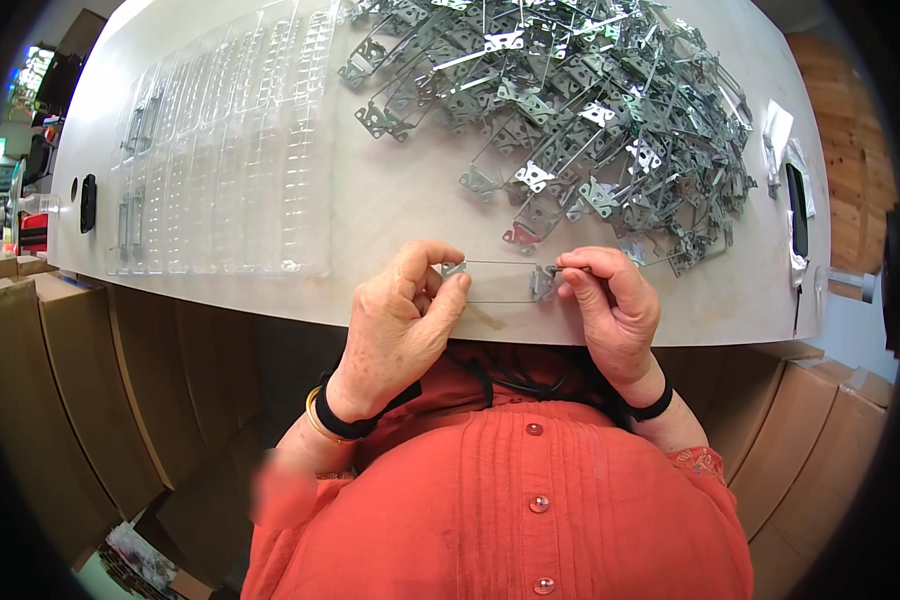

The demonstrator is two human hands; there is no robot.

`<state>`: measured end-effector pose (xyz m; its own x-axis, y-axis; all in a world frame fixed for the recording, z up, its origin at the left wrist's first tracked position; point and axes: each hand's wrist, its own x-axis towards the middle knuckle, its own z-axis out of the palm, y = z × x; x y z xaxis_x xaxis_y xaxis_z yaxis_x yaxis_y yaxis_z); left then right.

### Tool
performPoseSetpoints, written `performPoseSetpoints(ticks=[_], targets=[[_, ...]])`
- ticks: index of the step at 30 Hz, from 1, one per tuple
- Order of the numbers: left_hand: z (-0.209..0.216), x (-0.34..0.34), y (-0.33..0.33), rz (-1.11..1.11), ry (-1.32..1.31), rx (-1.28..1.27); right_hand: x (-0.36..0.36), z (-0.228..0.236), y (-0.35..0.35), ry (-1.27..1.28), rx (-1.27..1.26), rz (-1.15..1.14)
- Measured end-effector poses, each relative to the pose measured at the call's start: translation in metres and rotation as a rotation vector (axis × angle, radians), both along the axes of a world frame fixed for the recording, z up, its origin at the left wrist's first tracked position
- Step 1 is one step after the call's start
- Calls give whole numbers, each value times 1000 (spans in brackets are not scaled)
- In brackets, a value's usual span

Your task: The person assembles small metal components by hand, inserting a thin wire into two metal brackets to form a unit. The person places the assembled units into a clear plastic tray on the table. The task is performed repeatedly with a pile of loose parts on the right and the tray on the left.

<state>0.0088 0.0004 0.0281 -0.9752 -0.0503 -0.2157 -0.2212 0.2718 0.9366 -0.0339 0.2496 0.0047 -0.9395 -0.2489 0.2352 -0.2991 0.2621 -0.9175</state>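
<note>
I hold one metal wire clip (500,282) between both hands at the near edge of the surface (390,200), just above my chest. My left hand (395,325) has its grip pinched on the clip's left end bracket, thumb and forefinger closed on it; my right hand (615,305) pinches the right end bracket the same way. The clip hangs level between them. Beyond it lies a big tangled heap of metal clips (570,110), apparently not yet handled. To the left lies a clear plastic tray (220,160); only a few of its slots seem filled, so I judge most of the work remains.
</note>
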Motion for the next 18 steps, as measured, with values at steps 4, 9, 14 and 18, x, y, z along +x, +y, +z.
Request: performPoseSetpoints(ticks=[4, 9, 14, 18], targets=[[-1, 0, 0, 9, -10, 27, 0, -1, 0, 5, -6, 3], [2, 0, 0, 10, -27, 39, 1, -2, -1, 5, -25, -2], [-1, 0, 0, 8, -16, 31, 1, 1, 0, 11, -8, -4], [0, -1, 2, 11, -28, 40, -1, -2, 2, 16, -18, 2]])
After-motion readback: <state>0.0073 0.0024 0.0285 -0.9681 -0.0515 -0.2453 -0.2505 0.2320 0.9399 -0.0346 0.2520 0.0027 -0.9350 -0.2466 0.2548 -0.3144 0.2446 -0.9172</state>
